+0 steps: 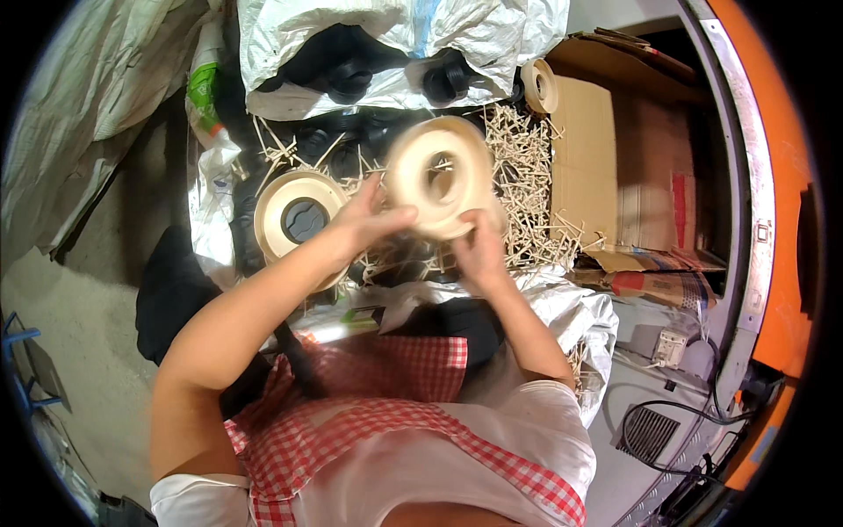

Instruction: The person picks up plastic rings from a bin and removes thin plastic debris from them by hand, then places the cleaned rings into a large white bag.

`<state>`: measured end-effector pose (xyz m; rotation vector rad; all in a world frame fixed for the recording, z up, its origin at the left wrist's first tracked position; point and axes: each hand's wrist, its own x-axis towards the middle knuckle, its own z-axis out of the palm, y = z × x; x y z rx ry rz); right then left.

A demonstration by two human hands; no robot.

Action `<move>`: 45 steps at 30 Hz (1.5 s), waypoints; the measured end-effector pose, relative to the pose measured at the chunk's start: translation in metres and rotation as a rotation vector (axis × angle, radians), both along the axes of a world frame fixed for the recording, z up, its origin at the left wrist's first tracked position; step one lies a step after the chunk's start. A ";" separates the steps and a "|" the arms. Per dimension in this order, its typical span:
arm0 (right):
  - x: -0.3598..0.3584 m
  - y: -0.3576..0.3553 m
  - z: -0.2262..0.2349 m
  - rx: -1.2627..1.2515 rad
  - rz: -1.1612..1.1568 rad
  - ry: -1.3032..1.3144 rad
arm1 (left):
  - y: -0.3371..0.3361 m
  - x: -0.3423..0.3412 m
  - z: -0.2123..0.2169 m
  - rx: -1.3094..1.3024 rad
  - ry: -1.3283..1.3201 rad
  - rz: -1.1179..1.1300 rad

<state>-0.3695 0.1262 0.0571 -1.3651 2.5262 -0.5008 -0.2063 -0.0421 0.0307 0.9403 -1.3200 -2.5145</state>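
Observation:
Both my hands hold up a cream-coloured tape roll (441, 176), blurred by motion, in the middle of the view. My left hand (373, 215) grips its left edge with the thumb across the lower rim. My right hand (479, 246) holds it from below on the right. A second cream roll with a black core (299, 215) lies just left of my left hand on a bed of pale wooden sticks (527, 176). A third small roll (540, 85) stands at the back right by the cardboard.
White sacks (351, 35) with black round parts (351, 79) lie at the back. Flattened cardboard boxes (615, 149) stand to the right, an orange frame (773, 220) beyond them. A silvery bag (571, 307) lies by my lap; cables and a vent (650, 430) lower right.

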 end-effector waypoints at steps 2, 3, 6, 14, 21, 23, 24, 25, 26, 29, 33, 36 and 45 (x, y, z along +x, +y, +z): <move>0.014 0.001 -0.003 0.032 0.103 0.003 | -0.002 0.003 0.039 0.305 0.241 0.135; 0.022 -0.002 -0.001 -0.018 0.217 0.081 | -0.004 0.006 0.032 0.307 0.248 0.149; 0.033 -0.025 0.022 0.098 0.038 -0.052 | -0.012 0.005 0.011 0.151 0.197 0.344; -0.012 -0.105 -0.036 0.035 0.241 0.105 | -0.036 0.033 0.036 0.152 0.324 0.554; -0.026 -0.166 -0.119 0.045 0.040 0.013 | -0.043 0.044 0.054 0.173 0.424 0.523; -0.019 -0.162 -0.106 0.265 0.032 0.158 | -0.045 0.047 0.053 0.162 0.423 0.551; -0.014 -0.148 -0.096 0.111 0.194 0.361 | -0.045 0.049 0.055 0.159 0.403 0.552; -0.017 -0.146 -0.090 0.113 0.188 0.366 | -0.044 0.050 0.056 0.156 0.382 0.549; -0.019 -0.144 -0.085 0.314 0.178 0.248 | -0.043 0.051 0.055 0.160 0.386 0.541; -0.007 -0.132 -0.058 0.428 0.151 0.132 | -0.040 0.050 0.048 0.119 0.323 0.500; 0.033 -0.112 -0.019 0.075 -0.016 0.091 | -0.036 0.052 0.052 -0.037 0.152 0.405; 0.075 -0.104 -0.009 -0.233 0.206 -0.112 | -0.032 0.058 0.049 0.049 0.219 0.218; 0.104 -0.064 0.029 -0.250 0.499 -0.141 | -0.038 0.075 0.052 0.117 0.298 -0.240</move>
